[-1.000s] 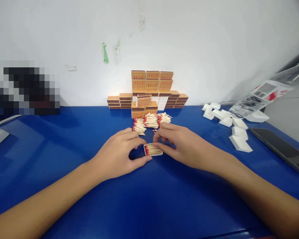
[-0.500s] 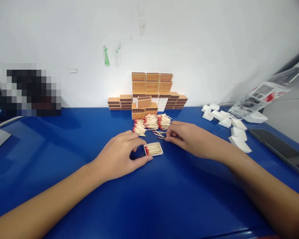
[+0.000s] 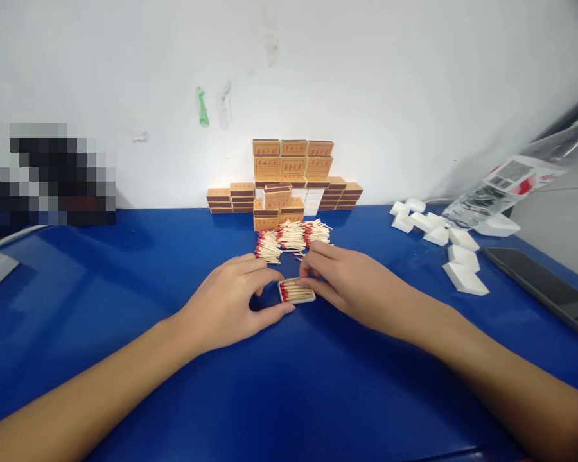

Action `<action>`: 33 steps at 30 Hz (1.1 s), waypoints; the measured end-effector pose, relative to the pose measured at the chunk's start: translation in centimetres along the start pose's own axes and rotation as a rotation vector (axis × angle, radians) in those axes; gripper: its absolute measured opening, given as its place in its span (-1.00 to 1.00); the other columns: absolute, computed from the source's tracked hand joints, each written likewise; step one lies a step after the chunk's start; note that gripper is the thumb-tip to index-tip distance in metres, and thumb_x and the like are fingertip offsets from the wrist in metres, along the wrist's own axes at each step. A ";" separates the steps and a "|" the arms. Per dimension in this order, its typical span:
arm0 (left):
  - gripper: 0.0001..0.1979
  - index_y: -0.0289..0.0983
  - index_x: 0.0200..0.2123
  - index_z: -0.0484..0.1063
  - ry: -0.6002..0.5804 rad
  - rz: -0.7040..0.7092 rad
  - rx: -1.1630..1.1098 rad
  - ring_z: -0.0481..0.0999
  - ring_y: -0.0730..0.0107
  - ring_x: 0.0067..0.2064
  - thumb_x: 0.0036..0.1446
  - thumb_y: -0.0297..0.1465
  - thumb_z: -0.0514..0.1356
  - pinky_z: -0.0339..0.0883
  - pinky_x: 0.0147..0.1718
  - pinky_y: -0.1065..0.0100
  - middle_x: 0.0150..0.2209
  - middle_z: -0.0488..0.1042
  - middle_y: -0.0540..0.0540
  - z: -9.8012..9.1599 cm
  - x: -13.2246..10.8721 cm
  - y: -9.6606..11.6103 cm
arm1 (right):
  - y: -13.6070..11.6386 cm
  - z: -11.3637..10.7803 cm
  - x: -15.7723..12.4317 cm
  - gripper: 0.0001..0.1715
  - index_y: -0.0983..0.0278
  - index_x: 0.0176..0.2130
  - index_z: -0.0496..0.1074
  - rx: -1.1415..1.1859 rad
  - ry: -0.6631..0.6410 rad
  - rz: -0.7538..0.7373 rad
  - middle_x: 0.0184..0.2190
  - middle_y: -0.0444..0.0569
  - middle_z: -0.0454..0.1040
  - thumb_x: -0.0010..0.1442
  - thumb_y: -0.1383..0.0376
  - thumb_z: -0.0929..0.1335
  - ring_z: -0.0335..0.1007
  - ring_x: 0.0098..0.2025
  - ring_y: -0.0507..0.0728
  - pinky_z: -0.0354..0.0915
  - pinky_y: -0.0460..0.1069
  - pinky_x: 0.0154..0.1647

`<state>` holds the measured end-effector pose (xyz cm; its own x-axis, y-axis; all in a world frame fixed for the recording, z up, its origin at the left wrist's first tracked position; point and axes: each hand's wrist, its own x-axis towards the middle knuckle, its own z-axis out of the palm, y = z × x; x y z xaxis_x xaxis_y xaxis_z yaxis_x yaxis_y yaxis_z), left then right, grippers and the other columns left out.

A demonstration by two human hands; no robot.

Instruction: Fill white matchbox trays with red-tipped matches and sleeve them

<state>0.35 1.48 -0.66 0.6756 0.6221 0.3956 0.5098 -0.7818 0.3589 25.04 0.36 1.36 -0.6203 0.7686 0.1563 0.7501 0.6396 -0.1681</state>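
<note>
A small white matchbox tray point(image 3: 296, 291) full of red-tipped matches lies on the blue table point(image 3: 289, 385). My left hand point(image 3: 231, 298) curls round its left end, thumb and forefinger pinching the tray. My right hand point(image 3: 340, 273) rests its closed fingertips on the tray's right edge, pressing on the matches there. Just behind the tray lies a loose heap of matches point(image 3: 293, 236).
Stacks of orange matchboxes point(image 3: 289, 176) stand against the white wall. Several empty white trays point(image 3: 443, 240) lie at the right, beside a plastic bag point(image 3: 510, 183) and a dark phone point(image 3: 544, 285). A blurred dark object sits at the far left.
My right hand went back to the loose matches half a second ago and has now returned to the tray's right edge. My left hand has stayed on the tray.
</note>
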 end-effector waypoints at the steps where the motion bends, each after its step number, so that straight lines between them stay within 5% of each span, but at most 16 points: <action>1: -0.73 -0.29 -0.10 0.60 0.000 0.007 0.003 0.47 0.29 -0.31 0.28 -0.22 0.37 0.33 -0.30 0.27 -0.38 0.48 -0.03 0.0 0.0 0.0 | 0.0 0.0 0.0 -0.84 0.26 -0.18 0.44 0.007 0.019 -0.007 -0.15 0.05 0.50 0.49 0.32 0.30 0.46 -0.29 0.13 0.29 0.02 -0.28; 8: -0.75 -0.28 -0.08 0.60 0.060 0.011 -0.004 0.47 0.29 -0.29 0.30 -0.23 0.35 0.35 -0.26 0.25 -0.37 0.48 -0.03 0.0 -0.1 0.1 | 1.6 -0.8 0.1 -0.89 0.26 -0.17 0.45 0.013 0.175 0.137 -0.21 0.00 0.50 0.44 0.32 0.33 0.45 -0.26 0.15 0.27 0.03 -0.23; 13: -0.75 -0.25 -0.09 0.60 0.027 -0.017 0.002 0.46 0.30 -0.31 0.31 -0.20 0.35 0.34 -0.28 0.27 -0.38 0.49 -0.02 0.1 -0.1 0.0 | 2.5 0.0 0.4 -0.82 0.25 -0.21 0.47 0.030 0.114 0.257 -0.20 0.00 0.50 0.39 0.18 0.42 0.44 -0.29 0.14 0.28 0.03 -0.24; 21: -0.74 -0.25 -0.08 0.60 0.007 -0.018 0.012 0.47 0.28 -0.30 0.32 -0.19 0.33 0.35 -0.27 0.25 -0.38 0.50 -0.03 0.1 -0.2 -0.1 | 2.6 0.2 0.5 -0.81 0.25 -0.24 0.43 0.016 0.029 0.289 -0.22 0.02 0.51 0.46 0.27 0.32 0.44 -0.29 0.15 0.28 0.02 -0.26; 27: -0.75 -0.24 -0.10 0.60 0.016 -0.028 0.026 0.46 0.30 -0.30 0.32 -0.19 0.33 0.33 -0.28 0.27 -0.38 0.50 -0.03 0.0 0.0 -0.1 | 3.3 -1.1 -0.1 -0.80 0.23 -0.21 0.37 0.040 0.072 0.212 -0.19 0.04 0.47 0.50 0.26 0.25 0.42 -0.29 0.14 0.28 0.02 -0.27; 33: -0.75 -0.25 -0.11 0.60 0.003 -0.058 0.002 0.42 0.30 -0.31 0.31 -0.19 0.34 0.30 -0.28 0.26 -0.39 0.46 -0.01 0.0 0.0 -0.1 | 1.1 -1.0 0.0 -0.81 0.22 -0.20 0.35 0.175 0.019 0.058 -0.17 0.03 0.48 0.52 0.28 0.25 0.44 -0.25 0.15 0.31 0.02 -0.24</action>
<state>0.32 1.53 -0.69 0.6432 0.6665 0.3770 0.5490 -0.7446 0.3796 26.12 1.03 2.16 -0.5719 0.8047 0.1596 0.7320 0.5884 -0.3435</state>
